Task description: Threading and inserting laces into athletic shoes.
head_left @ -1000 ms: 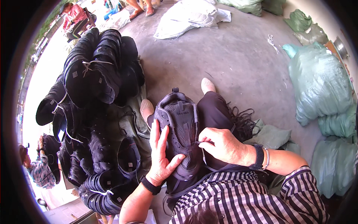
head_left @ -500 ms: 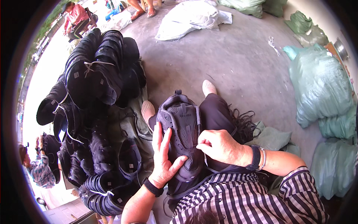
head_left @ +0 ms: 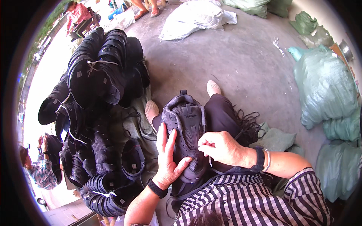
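Black shoe [head_left: 188,124] rests against the splayed left hand [head_left: 167,167], just left of the right hand [head_left: 223,149], which pinches something indistinct; little has changed in a second, so work apparently continues there.

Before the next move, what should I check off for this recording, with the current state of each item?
1. Left hand on the dark shoe upper: ok, thumb over the toe.
2. Right hand pinched at the upper's right side: ok.
3. Contents of that pinching grip: cannot tell, fingers hide them.
4. Upper turned toe toward the wearer: ok, heel loop points away.
5. Thin strand below the right hand, threaded through an eyelet: cannot tell.
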A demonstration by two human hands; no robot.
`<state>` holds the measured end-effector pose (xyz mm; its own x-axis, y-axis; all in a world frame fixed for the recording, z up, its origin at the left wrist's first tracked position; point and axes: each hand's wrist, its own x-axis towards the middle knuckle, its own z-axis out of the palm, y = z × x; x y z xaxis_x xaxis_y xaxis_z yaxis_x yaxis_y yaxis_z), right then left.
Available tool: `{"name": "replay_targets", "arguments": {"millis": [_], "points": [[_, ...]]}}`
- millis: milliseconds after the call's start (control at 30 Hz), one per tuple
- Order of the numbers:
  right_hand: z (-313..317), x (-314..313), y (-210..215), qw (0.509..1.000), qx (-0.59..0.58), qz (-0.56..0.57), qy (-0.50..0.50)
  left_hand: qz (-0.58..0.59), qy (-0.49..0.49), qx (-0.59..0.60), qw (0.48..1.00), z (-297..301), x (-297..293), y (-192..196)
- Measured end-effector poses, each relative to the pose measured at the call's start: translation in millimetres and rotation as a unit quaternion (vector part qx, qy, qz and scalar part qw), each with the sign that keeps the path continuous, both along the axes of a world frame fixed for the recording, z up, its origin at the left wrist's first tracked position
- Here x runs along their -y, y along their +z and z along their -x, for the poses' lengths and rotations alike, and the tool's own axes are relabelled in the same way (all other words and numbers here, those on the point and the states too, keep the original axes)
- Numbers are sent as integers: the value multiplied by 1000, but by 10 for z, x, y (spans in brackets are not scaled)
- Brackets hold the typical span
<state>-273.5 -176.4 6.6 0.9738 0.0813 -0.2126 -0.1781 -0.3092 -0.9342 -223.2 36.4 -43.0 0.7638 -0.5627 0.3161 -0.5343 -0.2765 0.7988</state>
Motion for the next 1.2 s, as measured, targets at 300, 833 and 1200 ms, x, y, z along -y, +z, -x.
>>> {"name": "replay_targets", "arguments": {"millis": [300,833,1200], "points": [[-10,-51,-12,999,49,8,18,-91,59,166,980,109,-10,174],[-11,406,222,957,253,141,5,-197,78,118,970,100,295,579],[180,777,332,979,-153,-102,85,356,492,-123,785,-207,-1635,574]]}}
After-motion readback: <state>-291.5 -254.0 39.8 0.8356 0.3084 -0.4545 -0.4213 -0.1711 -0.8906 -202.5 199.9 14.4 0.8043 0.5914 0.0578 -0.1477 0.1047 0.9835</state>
